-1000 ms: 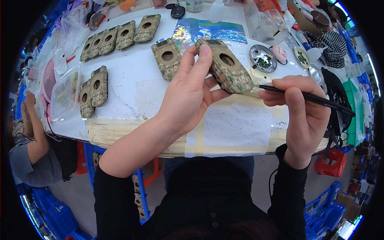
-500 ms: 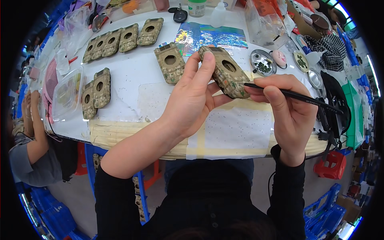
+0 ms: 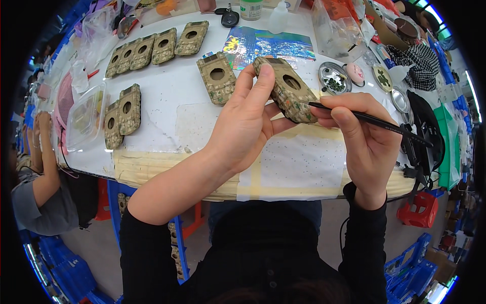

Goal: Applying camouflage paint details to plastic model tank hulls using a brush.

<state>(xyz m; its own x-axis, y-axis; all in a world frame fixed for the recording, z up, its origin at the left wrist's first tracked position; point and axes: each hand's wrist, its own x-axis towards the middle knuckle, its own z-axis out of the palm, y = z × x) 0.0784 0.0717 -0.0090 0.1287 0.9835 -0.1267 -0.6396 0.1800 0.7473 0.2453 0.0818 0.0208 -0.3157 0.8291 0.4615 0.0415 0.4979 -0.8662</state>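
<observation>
In the head view, my left hand (image 3: 242,121) pinches the camouflage-patterned hull (image 3: 292,96) by its left edge, the thumb pressed on the upper face near the end with the dark panel, the other fingers behind and beneath. The hull is held up over the front of the table (image 3: 152,137), apart from it, above the white paper (image 3: 298,164). It lies up and to the right of my left palm; its long axis slants from the paneled end at upper left to the far end at lower right, so that far end points toward my right hand (image 3: 368,134).

My right hand pinches a slim black-handled tool (image 3: 378,121) between thumb and fingers, and its thin point aims leftward at the hull. The tool slants the same way but lies flatter, so it meets the hull at an angle, on the part below the round opening. I cannot tell whether the point touches the surface or sits just off it. My left hand has the paneled end; my right fingertips are nearer the lower-right end, just beside it, contact unclear.

A second hull (image 3: 219,88) lies on the table, left of the held one; a round tin (image 3: 330,69) with green bits stands to its right.
</observation>
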